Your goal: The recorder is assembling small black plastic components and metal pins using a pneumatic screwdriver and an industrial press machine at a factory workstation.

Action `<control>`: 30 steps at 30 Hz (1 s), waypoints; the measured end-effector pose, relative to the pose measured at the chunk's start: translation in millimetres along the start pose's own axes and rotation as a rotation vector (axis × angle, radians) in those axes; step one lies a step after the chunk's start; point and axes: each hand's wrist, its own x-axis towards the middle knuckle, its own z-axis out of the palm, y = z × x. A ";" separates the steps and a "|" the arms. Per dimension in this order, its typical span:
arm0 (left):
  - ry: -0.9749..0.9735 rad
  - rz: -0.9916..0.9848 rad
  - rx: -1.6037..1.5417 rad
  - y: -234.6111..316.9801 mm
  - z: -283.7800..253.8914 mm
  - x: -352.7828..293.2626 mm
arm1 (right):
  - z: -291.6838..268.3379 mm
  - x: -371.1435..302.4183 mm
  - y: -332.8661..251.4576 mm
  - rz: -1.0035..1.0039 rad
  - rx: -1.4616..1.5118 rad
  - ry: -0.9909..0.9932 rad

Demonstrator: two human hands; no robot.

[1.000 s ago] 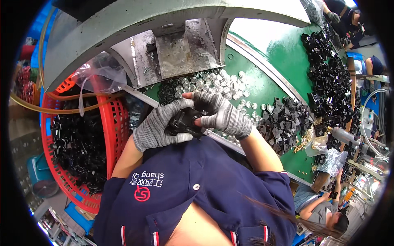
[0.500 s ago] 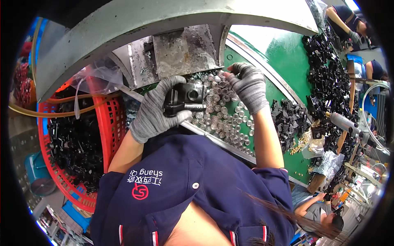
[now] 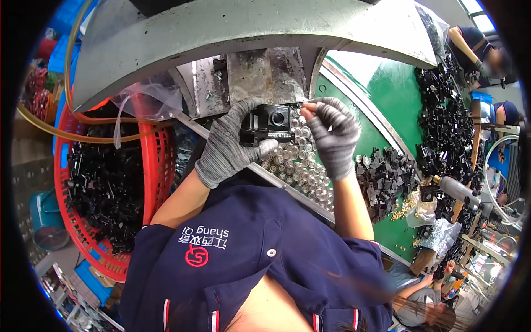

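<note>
My left hand (image 3: 229, 145), in a grey knit glove with bare fingertips, grips a black housing-like part (image 3: 269, 123) with a round hole in its upper face. The part is held above a heap of small round silvery pieces (image 3: 303, 171). Close to its right edge is my right hand (image 3: 336, 133), gloved the same way, with thumb and forefinger pinched together. Whatever lies between those fingertips is too small to make out.
A grey machine frame (image 3: 249, 44) arches over a worn metal block (image 3: 251, 77). To the left stands a red basket (image 3: 148, 166) of black parts. On the green table (image 3: 381, 94) lie piles of black pieces (image 3: 442, 116) and brass bits (image 3: 406, 205). Other people work at the right.
My right hand's pinched fingers have come down and in, nearer the black part. The part sits slightly further right in the picture, while the whole view has shifted somewhat.
</note>
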 end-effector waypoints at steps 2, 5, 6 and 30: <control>-0.003 0.006 -0.063 6.9 -0.8 -0.1 | 10.7 2.9 -17.4 -0.137 -0.070 -0.022; 0.039 0.037 -0.117 16.8 -1.8 1.4 | 14.4 3.7 -26.4 -0.323 -0.179 -0.056; 0.076 0.061 -0.143 19.7 -2.1 1.7 | 15.4 3.5 -28.4 -0.370 -0.219 -0.071; 0.746 0.587 1.235 -122.1 -25.3 84.3 | 70.2 61.6 2.7 0.090 0.070 -0.065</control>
